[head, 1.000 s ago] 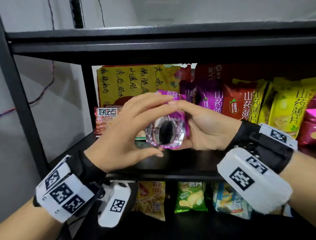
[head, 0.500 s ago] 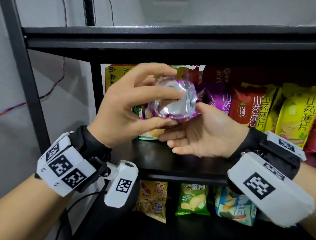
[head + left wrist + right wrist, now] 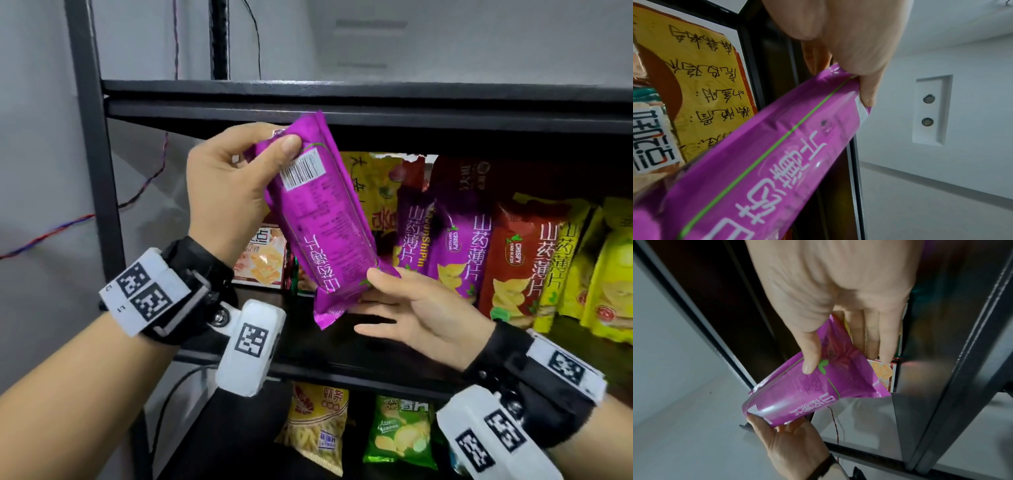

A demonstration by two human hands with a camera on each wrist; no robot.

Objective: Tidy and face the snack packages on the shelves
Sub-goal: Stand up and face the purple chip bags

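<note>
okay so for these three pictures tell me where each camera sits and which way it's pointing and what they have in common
Head: worn on the head, faces the black shelf; shows both forearms, left hand, right hand.
Left wrist: on the left wrist, looks along the fingers pinching the purple snack bag toward a white wall.
Right wrist: on the right wrist, looks past the right thumb on the bag to the left hand.
Shared: all three show the purple bag; its barcoded back faces the head camera.

Purple snack bag (image 3: 320,219) tilted, upside down (barcode back showing), before shelf.
</note>
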